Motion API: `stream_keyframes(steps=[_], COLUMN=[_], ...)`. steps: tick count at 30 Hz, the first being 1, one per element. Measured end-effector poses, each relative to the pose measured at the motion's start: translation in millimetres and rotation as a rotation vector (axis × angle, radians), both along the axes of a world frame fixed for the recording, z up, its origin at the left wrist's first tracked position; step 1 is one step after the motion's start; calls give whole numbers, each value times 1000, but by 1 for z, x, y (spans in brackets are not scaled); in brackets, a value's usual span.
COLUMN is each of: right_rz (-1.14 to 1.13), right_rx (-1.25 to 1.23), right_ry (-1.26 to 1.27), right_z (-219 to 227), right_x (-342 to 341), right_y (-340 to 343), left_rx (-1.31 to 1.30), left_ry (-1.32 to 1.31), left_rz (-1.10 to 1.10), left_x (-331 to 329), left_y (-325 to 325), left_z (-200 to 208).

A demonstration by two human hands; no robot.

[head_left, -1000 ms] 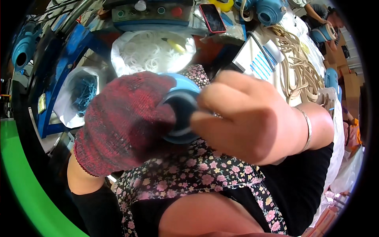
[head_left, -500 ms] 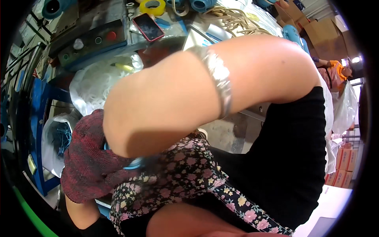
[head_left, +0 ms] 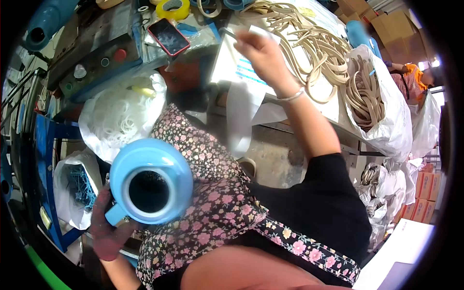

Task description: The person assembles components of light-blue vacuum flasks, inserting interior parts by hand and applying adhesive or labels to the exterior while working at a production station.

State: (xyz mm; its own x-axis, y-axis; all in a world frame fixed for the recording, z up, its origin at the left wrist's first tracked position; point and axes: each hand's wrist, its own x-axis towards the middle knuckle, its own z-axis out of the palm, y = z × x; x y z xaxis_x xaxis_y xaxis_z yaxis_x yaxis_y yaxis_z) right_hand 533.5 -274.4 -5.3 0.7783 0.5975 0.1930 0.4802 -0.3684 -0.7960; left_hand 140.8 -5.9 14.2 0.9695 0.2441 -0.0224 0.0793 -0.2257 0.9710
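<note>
My left hand, in a dark red knit glove, grips a light-blue hollow plastic vessel by the handle-like piece at its lower left. The vessel's round dark mouth faces up toward me, in front of my floral apron. My bare right hand, with a band at the wrist, is stretched out over the table. Its fingers are curled and blurred above a white sheet with blue stripes; a small dark, thin thing shows at the fingertips, too blurred to name. A white strip hangs from the table edge below.
Beige straps lie on the table, and more fill a white sack at right. A phone, yellow tape and machine with a red button stand left. Bags hold white rings and blue pieces.
My right arm has swung from across my body out to the table. The blue vessel, mostly hidden before, now shows in my left hand, which has turned and moved lower.
</note>
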Motion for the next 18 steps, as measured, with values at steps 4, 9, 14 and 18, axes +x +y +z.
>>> stream_keyframes(steps=[4, 9, 14, 18], right_rz=[-91, -102, -131, -137], right_rx=[-308, -277, -236, -240], right_ry=[-477, -237, -313, -478], right_z=[-141, -122, -135, -146], right_x=[21, 9, 18, 14], right_y=[-67, -91, -94, -96], left_rx=[8, 198, 782, 1256], left_ry=[48, 47, -172, -412], left_rz=[-34, -71, -288, -540], left_x=[46, 62, 113, 157], left_y=[-20, -25, -30, -88], left_z=[-15, 10, 62, 63])
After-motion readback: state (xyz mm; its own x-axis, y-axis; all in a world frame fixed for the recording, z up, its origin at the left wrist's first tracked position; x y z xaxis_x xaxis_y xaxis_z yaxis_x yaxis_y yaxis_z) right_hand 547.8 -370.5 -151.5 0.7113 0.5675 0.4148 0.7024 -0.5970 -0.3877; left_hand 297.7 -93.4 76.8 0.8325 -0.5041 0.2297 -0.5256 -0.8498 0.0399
